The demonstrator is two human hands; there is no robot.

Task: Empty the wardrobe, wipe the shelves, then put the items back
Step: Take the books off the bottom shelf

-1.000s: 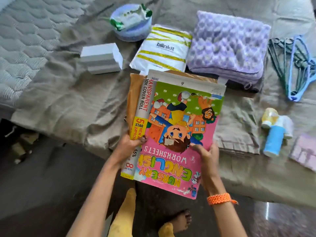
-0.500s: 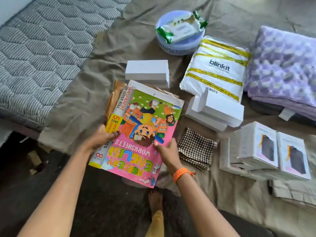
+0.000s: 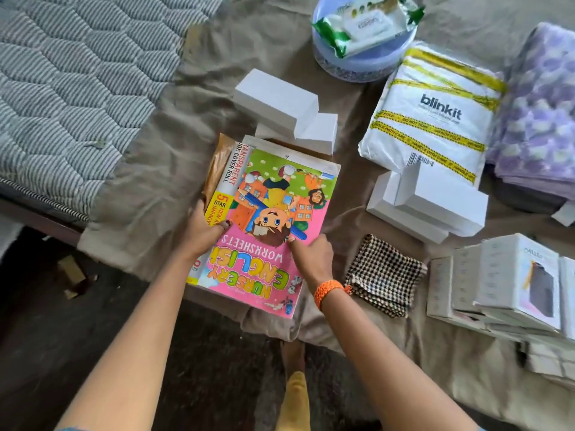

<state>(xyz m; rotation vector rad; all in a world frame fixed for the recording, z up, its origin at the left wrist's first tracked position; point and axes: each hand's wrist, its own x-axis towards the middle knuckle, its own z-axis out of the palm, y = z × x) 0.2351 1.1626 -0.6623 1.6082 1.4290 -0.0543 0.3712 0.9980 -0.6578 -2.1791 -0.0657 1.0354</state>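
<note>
Left hand [image 3: 202,231], right hand [image 3: 311,256]: both grasping stack at bed edge. Top: workbook [image 3: 273,225], "NURSERY ENGLISH WORKSHEETS". Alongside: roll [image 3: 222,194], "TRANSPARENT BOOK COVER ROLL", "5 STAR". Beyond: white boxes [image 3: 280,101]. Right: "blinkit" parcel [image 3: 435,119], tape "HANDLE WITH CARE". Round lilac tub [image 3: 361,66], wipes pack [image 3: 367,23] on lid.

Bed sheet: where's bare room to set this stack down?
Free: the sheet left of the workbook, up to the quilt; a narrower strip between the workbook and the blinkit bag. Crowded: the right side, with white boxes, checked cloth and boxed products.
</note>
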